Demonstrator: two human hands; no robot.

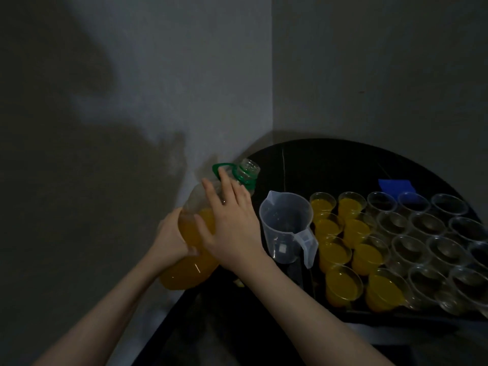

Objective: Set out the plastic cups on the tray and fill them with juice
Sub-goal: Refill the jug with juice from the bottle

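A large clear bottle of orange juice (190, 262) with a green handle ring and open neck is tilted, neck toward a clear plastic jug (287, 228). My left hand (170, 239) grips the bottle's lower body from the left. My right hand (229, 220) lies over the bottle's upper side, fingers spread, one fingertip at the green handle. The jug looks empty and stands left of the cups. On the dark tray (396, 313), the two left columns of cups (340, 283) hold juice. The cups further right (427, 225) are empty.
The tray sits on a black table (330, 165) pushed into a wall corner (272, 101). A blue object (396, 186) lies behind the cups. The scene is dim.
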